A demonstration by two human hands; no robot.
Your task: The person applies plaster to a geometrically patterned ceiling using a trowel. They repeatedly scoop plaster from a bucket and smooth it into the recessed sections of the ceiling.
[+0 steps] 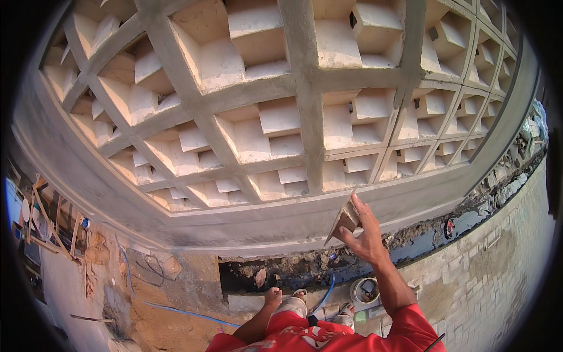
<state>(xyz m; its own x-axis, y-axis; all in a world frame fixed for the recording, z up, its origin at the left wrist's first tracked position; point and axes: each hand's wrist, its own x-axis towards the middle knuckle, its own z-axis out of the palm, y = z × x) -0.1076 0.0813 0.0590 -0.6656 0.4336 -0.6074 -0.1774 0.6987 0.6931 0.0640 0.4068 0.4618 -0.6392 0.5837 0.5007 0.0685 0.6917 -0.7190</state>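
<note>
My right hand (366, 237) is raised in front of the grey plastered band below the block wall (234, 226). It is closed around a plastering float (345, 222), whose thin plate stands tilted with its upper tip close to the wall's lower ledge. The float's handle is mostly hidden by my fingers. Down by my leg, my left hand (273, 298) hangs with its fingers curled; whether anything is in them cannot be seen. Above, the wall holds rows of pale hollow blocks (258, 132) with stepped insides, framed by grey mortar joints (308, 117).
A dark muddy trench (287, 270) runs along the wall's foot. A white bucket (365, 290) with things in it stands beside my feet. A blue hose (176, 310) crosses the ground at left, near wooden props (50, 220). Paving blocks (463, 287) spread out at right.
</note>
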